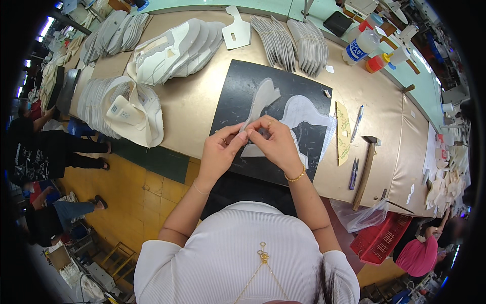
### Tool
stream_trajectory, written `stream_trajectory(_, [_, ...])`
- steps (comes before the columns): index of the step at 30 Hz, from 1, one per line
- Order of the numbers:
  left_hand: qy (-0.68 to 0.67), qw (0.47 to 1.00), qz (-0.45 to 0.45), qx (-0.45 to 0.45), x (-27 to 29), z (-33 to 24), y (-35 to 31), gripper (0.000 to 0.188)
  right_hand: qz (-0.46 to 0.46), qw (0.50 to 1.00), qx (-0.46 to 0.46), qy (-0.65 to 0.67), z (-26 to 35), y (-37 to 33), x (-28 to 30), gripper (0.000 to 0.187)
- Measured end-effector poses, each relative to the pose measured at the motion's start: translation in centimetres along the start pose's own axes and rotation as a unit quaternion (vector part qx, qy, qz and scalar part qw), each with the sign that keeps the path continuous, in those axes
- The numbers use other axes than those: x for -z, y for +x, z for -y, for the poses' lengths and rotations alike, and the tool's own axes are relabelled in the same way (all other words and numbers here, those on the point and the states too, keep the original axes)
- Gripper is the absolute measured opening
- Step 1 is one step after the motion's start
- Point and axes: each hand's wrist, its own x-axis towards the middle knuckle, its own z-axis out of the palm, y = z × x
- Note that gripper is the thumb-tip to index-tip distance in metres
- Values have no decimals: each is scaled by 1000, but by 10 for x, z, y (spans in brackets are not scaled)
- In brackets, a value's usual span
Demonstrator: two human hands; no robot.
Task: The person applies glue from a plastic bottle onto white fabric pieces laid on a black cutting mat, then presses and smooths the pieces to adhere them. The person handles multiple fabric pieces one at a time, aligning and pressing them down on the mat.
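A grey, curved shoe upper piece (263,97) rises from between my hands over the black cutting board (234,88). My left hand (221,152) pinches its lower end between thumb and fingers. Close against it, my right hand (275,144) is closed on the same end, fingertips touching the left ones. The pinched edge itself is mostly hidden by my fingers. A pale, curved shoe piece (299,109) lies flat on the board to the right, partly behind my right hand.
Stacked grey pieces (309,48) and shoe uppers (172,50) stand along the far side and left. At right lie a yellow template (343,133), a pen (357,123), thread snips (353,175) and a hammer (365,175). Bottles (362,46) stand at far right.
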Motion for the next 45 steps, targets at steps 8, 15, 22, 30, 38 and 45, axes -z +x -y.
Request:
stream_trajectory(8, [-96, 994, -7, 57, 13, -8, 10, 25, -61, 981, -64, 172, -31, 6, -5, 17])
stream_trajectory(15, [-24, 999, -21, 21, 12, -26, 0, 24, -66, 985, -12, 161, -14, 17, 5, 18])
stream_trajectory(22, [-12, 998, 11, 55, 32, -58, -17, 21, -241, 956, 59, 157, -11, -1, 92, 17])
stream_trajectory(30, [-29, 998, 55, 5, 35, -70, -32, 20, -530, 834, 70, 137, -39, -93, 196, 16])
stream_trajectory(38, [-46, 980, 176, 82, 2, -52, -25, 21, -546, 827, 50, 127, -49, -112, 182, 16])
stream_trajectory(45, [446, 891, 58, -56, 6, 16, -15, 31, -398, 914, -47, -66, -77, -89, 166, 21])
